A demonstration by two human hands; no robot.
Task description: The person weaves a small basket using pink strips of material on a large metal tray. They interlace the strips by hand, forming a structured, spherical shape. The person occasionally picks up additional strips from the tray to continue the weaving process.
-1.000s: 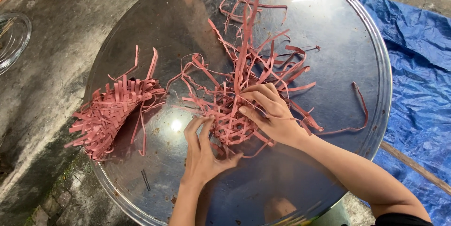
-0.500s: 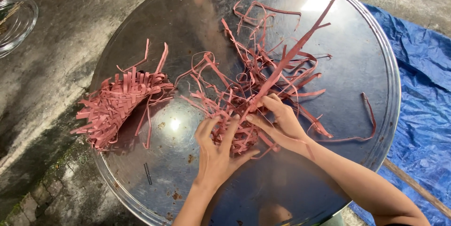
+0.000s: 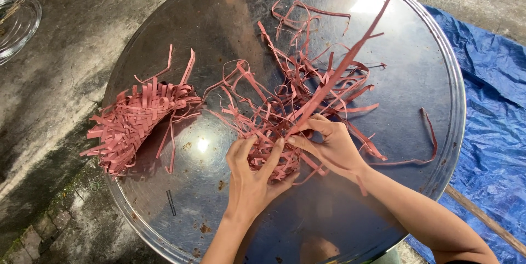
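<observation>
A tangle of pink strips (image 3: 307,99) lies on a big round metal tray (image 3: 416,33). At its near end the strips are woven into a small piece (image 3: 274,157). My left hand (image 3: 249,179) presses on that woven piece with fingers spread. My right hand (image 3: 329,146) pinches a long pink strip (image 3: 350,55) that rises up and away to the right. A second woven pink piece (image 3: 137,121), with loose ends sticking out, rests on the tray's left side, apart from both hands.
The tray sits on wet grey concrete (image 3: 55,94). A blue tarp (image 3: 493,132) lies on the right. A clear glass lid or dish (image 3: 16,23) is at the upper left. A stick (image 3: 482,217) lies on the tarp.
The long strip in my right hand has swung from upright to slanting right. My left hand has shifted up onto the woven piece. The view has moved slightly.
</observation>
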